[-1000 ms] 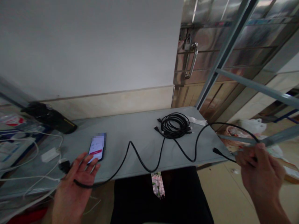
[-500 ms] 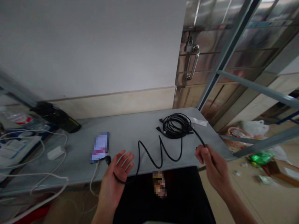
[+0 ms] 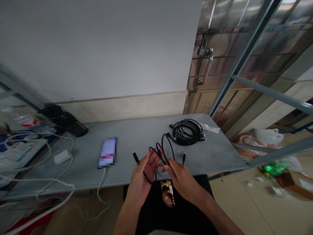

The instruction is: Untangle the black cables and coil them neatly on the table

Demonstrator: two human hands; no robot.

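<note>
A black cable (image 3: 164,138) hangs in loose loops between my two hands above the table's front edge. My left hand (image 3: 144,174) holds one end of it, palm up with fingers partly curled. That end's plug (image 3: 135,157) sticks out past the thumb. My right hand (image 3: 182,179) grips the loops with thumb and fingers, close against the left fingertips. Another plug (image 3: 184,158) stands up just behind the right hand. Beyond, on the table, lies a coiled bundle of black cables (image 3: 187,132) with several plugs showing.
On the grey table (image 3: 132,133) a phone (image 3: 107,152) lies with a white cable attached. A black bottle (image 3: 65,120), a white adapter (image 3: 62,157) and white cords are at the left. A metal post (image 3: 234,75) rises at the right. On my lap is a lit screen (image 3: 167,192).
My hands have come together from wide apart. The cable between them, stretched in a zigzag before, is now gathered into loops. The coiled bundle stays on the table.
</note>
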